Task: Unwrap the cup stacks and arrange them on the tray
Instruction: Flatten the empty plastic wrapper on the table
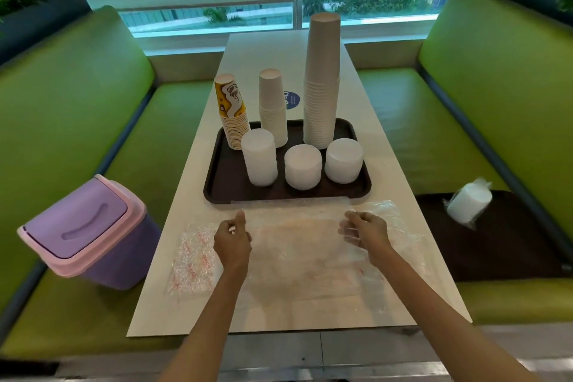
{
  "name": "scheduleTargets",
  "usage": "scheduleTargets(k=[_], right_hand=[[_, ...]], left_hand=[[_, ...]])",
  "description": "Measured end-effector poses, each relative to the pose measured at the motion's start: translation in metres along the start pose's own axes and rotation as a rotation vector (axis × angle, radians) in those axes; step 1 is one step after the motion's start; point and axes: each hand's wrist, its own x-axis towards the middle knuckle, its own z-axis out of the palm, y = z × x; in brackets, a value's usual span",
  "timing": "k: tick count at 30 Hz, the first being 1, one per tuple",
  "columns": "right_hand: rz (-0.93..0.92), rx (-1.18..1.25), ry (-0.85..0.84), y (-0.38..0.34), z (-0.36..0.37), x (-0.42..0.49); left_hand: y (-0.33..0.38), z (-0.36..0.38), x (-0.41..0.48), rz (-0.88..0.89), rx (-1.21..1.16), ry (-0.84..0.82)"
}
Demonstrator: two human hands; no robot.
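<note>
- The white table (pixel 387 164) runs between two green benches. The near half is covered in loose wrapping, so I'd say the step in hand is dealing with that waste.
- The purple swing-lid bin (pixel 90 232) sits on the left bench, near the left arm. It looks like the natural place for the wrapping.
- The dark tray (pixel 229 186) lies mid-table and holds six unwrapped stacks that stand apart.
- A second dark tray (pixel 496 242) lies on the right bench.
- The clear plastic wrapper (pixel 297 242) is spread flat between the hands, its far edge just touching the tray's near rim. Drawing it toward the body before gathering it should keep it from snagging the front stacks.
- The tall brown cup stack (pixel 322 80) stands at the back right. It looks the easiest to topple.
- The white paper cup stack (pixel 273 105) and the yellow printed cup stack (pixel 232 112) stand at the back left.
- Three short white stacks (pixel 303 167) make the front row. I can't tell whether they are cups or lids.
- The left hand (pixel 232 239) has curled fingers pinching the wrapper's left part.
- The right hand (pixel 364 231) grips the right part, with some fingers under the film.
- One wrapped white stack (pixel 469 201) lies tilted on the second tray, not yet opened.
- A printed wrapper (pixel 192 260) lies flat beside the left wrist.
</note>
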Motion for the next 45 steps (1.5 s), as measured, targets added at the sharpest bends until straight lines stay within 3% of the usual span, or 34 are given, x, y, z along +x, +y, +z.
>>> scheduleTargets(k=[4, 11, 16, 22, 26, 30, 40, 45], right_hand=[[-0.066, -0.049, 0.021, 0.004, 0.003, -0.003], [-0.038, -0.025, -0.008, 0.008, 0.002, -0.005], [-0.127, -0.328, 0.201, 0.021, -0.006, -0.007], [-0.156, -0.407, 0.135, 0.037, -0.005, -0.021], [-0.209, -0.382, 0.105, 0.037, 0.0, -0.023], [-0.319, -0.31, 0.176, 0.044, 0.01, -0.024], [-0.424, -0.162, 0.383, 0.056, 0.036, -0.021], [-0.494, -0.197, 0.442, 0.062, 0.035, -0.02]], left_hand=[[-0.005, -0.008, -0.002, -0.015, 0.055, -0.008], [-0.018, -0.016, -0.001, 0.155, 0.316, 0.026], [-0.022, -0.016, 0.009, 0.097, 0.376, 0.022], [-0.023, -0.015, 0.016, 0.056, 0.412, -0.031], [-0.02, -0.019, 0.018, -0.073, 0.245, -0.082], [-0.024, -0.027, 0.011, -0.157, 0.141, -0.047], [-0.04, -0.019, -0.006, -0.144, 0.21, 0.053], [-0.037, -0.017, -0.01, 0.032, 0.289, 0.049]])
